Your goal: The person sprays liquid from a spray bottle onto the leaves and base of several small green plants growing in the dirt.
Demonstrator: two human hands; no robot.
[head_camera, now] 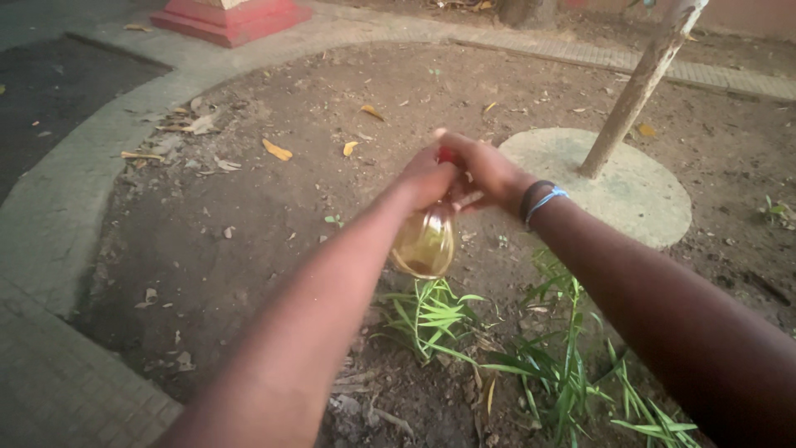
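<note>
My left hand (424, 176) grips the neck of a clear yellowish bottle (425, 242) held out over the soil. My right hand (485, 166) closes over the bottle's top, where a red cap or nozzle (448, 154) shows between the fingers. A dark band and a blue band circle my right wrist (539, 199). The bottle hangs above a small green plant (431, 315) with narrow leaves.
More green shoots (564, 373) grow at lower right. A round concrete slab (630, 187) holds a leaning pole (638, 83). A curved paved kerb (75, 182) borders the bare soil, with dry leaves (278, 149) scattered about. A red plinth (228, 17) stands at top left.
</note>
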